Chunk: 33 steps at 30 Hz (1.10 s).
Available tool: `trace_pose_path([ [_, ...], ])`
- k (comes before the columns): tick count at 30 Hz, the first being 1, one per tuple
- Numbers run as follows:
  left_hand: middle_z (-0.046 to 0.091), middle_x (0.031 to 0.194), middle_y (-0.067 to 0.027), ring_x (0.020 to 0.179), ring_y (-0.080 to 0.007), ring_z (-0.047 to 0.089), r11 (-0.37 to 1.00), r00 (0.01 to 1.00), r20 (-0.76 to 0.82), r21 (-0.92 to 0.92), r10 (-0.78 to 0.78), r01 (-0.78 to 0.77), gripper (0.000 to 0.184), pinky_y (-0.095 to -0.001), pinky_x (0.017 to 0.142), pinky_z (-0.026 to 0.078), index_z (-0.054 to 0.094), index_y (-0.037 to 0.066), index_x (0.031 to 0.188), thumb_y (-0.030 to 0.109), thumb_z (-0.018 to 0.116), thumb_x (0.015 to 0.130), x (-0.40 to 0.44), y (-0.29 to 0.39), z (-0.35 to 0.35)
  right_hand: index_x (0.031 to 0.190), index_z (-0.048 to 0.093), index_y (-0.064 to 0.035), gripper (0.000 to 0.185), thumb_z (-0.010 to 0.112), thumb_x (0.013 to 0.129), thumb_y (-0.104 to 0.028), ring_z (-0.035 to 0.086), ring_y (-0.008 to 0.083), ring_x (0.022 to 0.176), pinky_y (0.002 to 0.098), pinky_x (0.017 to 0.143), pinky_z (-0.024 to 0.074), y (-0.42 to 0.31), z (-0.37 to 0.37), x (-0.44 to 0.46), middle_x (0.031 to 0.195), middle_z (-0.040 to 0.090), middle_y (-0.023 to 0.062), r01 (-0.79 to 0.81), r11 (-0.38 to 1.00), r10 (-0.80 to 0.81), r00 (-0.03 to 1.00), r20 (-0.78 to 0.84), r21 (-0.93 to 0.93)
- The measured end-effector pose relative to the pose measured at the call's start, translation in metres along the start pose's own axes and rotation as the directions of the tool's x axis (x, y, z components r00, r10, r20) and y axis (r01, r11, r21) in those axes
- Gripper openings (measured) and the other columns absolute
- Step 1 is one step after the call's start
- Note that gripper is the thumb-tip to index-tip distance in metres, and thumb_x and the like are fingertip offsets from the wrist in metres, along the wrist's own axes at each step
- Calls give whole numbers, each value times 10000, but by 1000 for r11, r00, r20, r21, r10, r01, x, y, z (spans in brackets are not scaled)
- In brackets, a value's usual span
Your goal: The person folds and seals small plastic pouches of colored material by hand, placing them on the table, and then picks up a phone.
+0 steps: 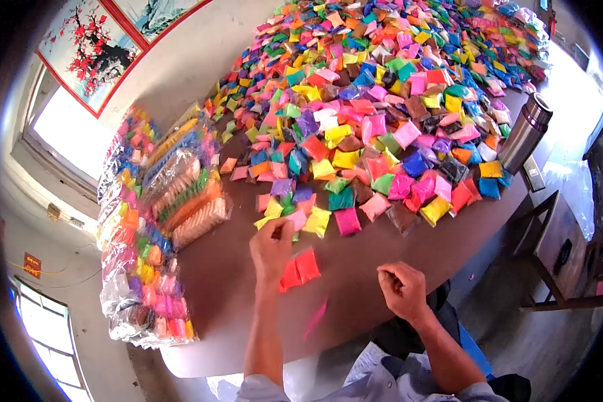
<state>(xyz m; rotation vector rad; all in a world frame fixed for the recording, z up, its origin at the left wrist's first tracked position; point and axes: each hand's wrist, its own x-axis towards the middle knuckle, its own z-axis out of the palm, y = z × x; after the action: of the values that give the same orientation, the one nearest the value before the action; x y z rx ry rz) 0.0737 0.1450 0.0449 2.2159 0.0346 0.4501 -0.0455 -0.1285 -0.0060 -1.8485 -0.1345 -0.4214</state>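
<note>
My left hand point(272, 249) is over the table at the near edge of a big heap of small coloured packets point(355, 127). Its fingers are pinched together beside a pink packet point(297, 219); whether they grip it is hard to see. Just right of that wrist, two red packets point(300, 270) lie side by side on the brown tabletop point(355, 281). My right hand point(403, 289) is held near the table's front edge with its fingers curled in. What it holds, if anything, is hidden. A thin pink strip point(316, 319) lies between my forearms.
Bundled clear bags of coloured packets point(144, 268) line the table's left side. A steel flask point(526, 134) stands at the right edge, next to the heap. Beyond it are a wooden stool point(556, 254) and clear plastic sheeting point(569, 191).
</note>
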Motion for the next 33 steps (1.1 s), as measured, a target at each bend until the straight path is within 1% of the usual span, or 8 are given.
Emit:
trace_pose_path([
  [5, 761, 902, -149, 788, -239, 745, 964, 966, -26, 84, 256, -253, 181, -351, 720, 571, 754, 15, 1006, 176, 763, 925, 60, 7, 38, 979, 739, -18, 88, 730, 893, -3, 650, 213, 609, 311, 546, 490, -3, 0, 1, 811, 698, 128, -44, 999, 44, 999, -5, 3],
  [7, 767, 947, -150, 856, -328, 741, 850, 888, -127, 375, 441, -369, 218, -406, 771, 574, 746, 23, 1024, 207, 758, 907, 94, -10, 45, 984, 744, -17, 101, 724, 888, 8, 628, 193, 592, 296, 542, 478, -3, -1, 2, 806, 696, 125, -74, 997, 74, 997, 4, -11],
  [12, 748, 1050, -170, 997, -395, 692, 916, 972, -133, 381, 192, -129, 296, -499, 884, 543, 739, 73, 1078, 276, 774, 865, 164, -37, 47, 980, 740, -11, 125, 736, 857, 10, 586, 173, 555, 296, 514, 449, 3, 2, 1, 735, 656, 116, -74, 997, 74, 997, 13, -38],
  [17, 740, 1124, -206, 1099, -394, 690, 872, 949, -57, 413, 311, -262, 428, -486, 939, 537, 715, 58, 1194, 294, 791, 846, 196, -48, 70, 970, 740, -16, 137, 740, 836, 11, 582, 163, 539, 289, 502, 452, -3, 0, 3, 737, 663, 113, -118, 992, 119, 993, 20, -42],
  [20, 734, 1249, -166, 1175, -415, 671, 845, 996, 41, 528, 78, -88, 492, -552, 939, 519, 721, 143, 1277, 447, 758, 892, 204, -30, 73, 964, 742, -9, 135, 740, 830, 9, 587, 159, 539, 285, 501, 458, -2, 0, 3, 730, 666, 111, -122, 992, 123, 992, 25, -22],
  [24, 752, 982, -226, 948, -423, 720, 844, 944, -69, 471, 323, -255, 294, -486, 841, 563, 742, 4, 1063, 271, 710, 942, 204, -18, 76, 951, 744, -7, 134, 745, 818, 9, 593, 168, 536, 288, 501, 463, -2, -1, 4, 713, 662, 109, -114, 993, 114, 993, 4, 8],
  [27, 752, 1014, -236, 957, -432, 716, 909, 931, -72, 257, 357, -328, 301, -473, 827, 556, 738, -1, 1053, 280, 712, 948, 208, -12, 74, 948, 743, -10, 135, 749, 815, 9, 600, 190, 535, 301, 502, 466, -1, 0, 2, 713, 661, 114, -89, 996, 89, 996, 6, -27],
  [33, 553, 728, -27, 689, -79, 447, 963, 982, 79, -224, 173, -152, 325, -308, 580, 370, 631, -20, 905, 275, 684, 1029, 133, 66, 42, 980, 742, -13, 137, 752, 844, -21, 626, 238, 572, 324, 541, 483, 8, 2, -4, 739, 659, 142, -70, 997, 69, 998, -13, -27],
])
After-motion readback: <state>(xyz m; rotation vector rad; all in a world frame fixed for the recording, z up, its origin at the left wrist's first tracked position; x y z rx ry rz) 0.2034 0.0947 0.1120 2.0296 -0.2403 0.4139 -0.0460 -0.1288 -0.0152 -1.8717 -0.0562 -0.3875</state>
